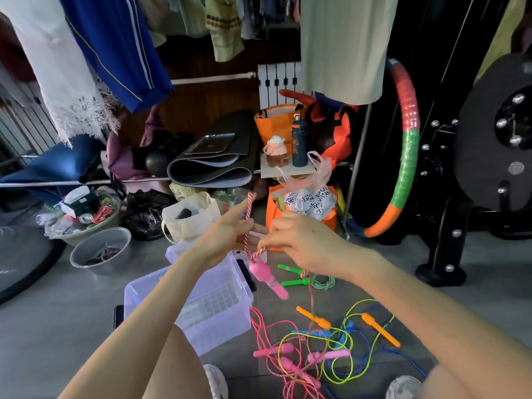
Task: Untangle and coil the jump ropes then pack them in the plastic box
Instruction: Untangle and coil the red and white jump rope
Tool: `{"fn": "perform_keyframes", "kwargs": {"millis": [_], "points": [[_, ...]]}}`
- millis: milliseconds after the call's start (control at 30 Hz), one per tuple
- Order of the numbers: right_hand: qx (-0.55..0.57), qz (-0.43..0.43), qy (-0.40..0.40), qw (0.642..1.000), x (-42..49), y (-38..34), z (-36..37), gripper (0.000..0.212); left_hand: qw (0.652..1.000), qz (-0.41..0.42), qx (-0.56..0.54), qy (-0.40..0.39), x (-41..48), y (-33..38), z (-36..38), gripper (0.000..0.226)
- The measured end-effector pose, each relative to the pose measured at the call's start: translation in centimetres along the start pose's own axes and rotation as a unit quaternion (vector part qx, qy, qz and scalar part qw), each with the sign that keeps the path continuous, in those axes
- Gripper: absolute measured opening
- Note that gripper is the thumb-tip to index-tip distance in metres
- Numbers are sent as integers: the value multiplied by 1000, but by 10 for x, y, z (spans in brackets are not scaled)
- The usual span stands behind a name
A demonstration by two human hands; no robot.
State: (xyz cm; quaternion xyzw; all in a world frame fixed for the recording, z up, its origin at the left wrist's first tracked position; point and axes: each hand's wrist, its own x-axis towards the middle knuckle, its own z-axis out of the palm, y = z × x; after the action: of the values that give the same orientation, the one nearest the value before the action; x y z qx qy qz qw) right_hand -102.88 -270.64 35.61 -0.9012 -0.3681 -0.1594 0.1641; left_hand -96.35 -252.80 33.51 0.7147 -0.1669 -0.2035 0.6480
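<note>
The red-and-white striped rope (249,203) is held above the plastic box (227,329), its pink handle (264,272) hanging below the hands. The left hand (227,236) is spread, with the rope looped over its straight fingers. The right hand (299,243) pinches the rope just beside it. The tangled ropes (313,351) lie on the floor (388,295) near the box.
</note>
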Motion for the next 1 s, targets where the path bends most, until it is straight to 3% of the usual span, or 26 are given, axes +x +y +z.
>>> {"fn": "perform_keyframes", "kwargs": {"millis": [100, 233, 333, 467, 600, 700, 833, 1000], "points": [[69, 44, -26, 996, 12, 1, -26, 24, 999, 17, 27, -9, 1, 0, 8, 38], [87, 99, 6, 991, 16, 14, -47, 22, 995, 12, 75, -58, -6, 8, 19, 32], [132, 165, 38, 977, 12, 24, -50, 27, 995, -17, 30, -97, -8, 14, 23, 32], [129, 203, -3, 971, 11, 33, -44, 46, 985, -50, -58, -152, -10, 20, 25, 35], [229, 200, -27, 952, 7, 31, -45, 31, 973, -60, -130, -180, -11, 29, 24, 32], [261, 213, -13, 942, 4, 31, -42, 20, 970, -57, -179, -157, -11, 32, 22, 30], [298, 260, 42, 918, 1, 34, -41, 33, 983, 0, -154, -102, -11, 25, 20, 24], [377, 349, 85, 854, -3, 42, -37, 26, 977, 97, -144, -125, -10, 15, 15, 17]]}}
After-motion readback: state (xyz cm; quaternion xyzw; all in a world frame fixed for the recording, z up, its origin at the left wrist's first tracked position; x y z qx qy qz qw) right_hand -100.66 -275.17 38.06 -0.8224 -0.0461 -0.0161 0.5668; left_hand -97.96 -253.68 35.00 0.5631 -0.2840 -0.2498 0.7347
